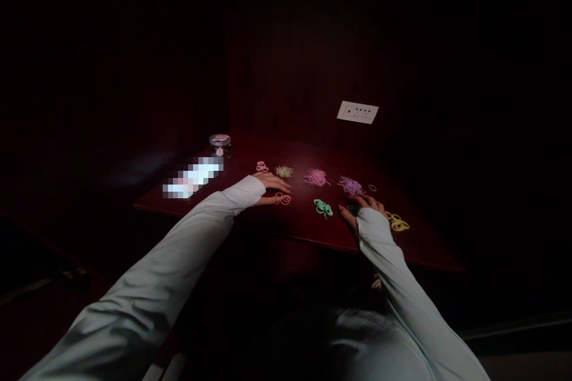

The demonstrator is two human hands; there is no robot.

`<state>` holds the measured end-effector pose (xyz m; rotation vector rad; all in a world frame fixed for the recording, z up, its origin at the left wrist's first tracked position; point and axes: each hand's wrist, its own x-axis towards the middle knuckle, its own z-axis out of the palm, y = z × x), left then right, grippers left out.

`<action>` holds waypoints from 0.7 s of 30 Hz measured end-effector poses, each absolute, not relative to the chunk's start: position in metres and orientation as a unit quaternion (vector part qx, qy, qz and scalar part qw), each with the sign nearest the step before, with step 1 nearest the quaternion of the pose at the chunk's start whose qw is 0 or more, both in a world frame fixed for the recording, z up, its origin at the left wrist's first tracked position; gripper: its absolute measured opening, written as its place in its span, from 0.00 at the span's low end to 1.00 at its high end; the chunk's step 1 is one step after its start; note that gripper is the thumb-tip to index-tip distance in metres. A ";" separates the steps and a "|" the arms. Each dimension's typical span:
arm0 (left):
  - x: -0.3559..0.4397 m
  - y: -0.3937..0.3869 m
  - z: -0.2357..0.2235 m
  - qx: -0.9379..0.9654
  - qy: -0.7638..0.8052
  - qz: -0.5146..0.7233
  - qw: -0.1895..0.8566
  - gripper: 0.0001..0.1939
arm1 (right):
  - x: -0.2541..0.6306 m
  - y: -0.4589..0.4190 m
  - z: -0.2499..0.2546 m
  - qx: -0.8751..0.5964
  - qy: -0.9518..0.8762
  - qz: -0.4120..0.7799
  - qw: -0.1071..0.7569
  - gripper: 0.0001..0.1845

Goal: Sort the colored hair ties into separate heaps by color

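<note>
My left hand lies low over the table with its fingers stretched out and apart. Its thumb is at a small group of coral hair ties; pink hair ties lie just beyond it. A pile of pale yellow elastic bands is near its fingertips. My right hand rests with thumb and fingers spread, partly over dark green bands. Purple elastic bands lie at its fingertips, and yellow hair ties on its right. Between the hands are green hair ties and pink elastic bands.
A lit, blurred-out screen lies at the table's left side. Behind it stands a small clear round container. One single hair tie lies at the right. A white wall socket is above the dark red table. Surroundings are very dark.
</note>
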<state>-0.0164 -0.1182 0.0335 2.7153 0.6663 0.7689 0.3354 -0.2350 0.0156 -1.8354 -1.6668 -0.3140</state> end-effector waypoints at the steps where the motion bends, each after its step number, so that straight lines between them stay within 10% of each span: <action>1: -0.016 -0.118 0.034 0.930 0.229 0.263 0.120 0.15 | 0.337 -0.233 0.013 -0.701 -0.633 -0.104 0.311 0.26; 21: -0.016 -0.119 0.037 0.931 0.224 0.258 0.131 0.12 | 0.345 -0.225 0.009 -0.654 -0.655 -0.062 0.372 0.19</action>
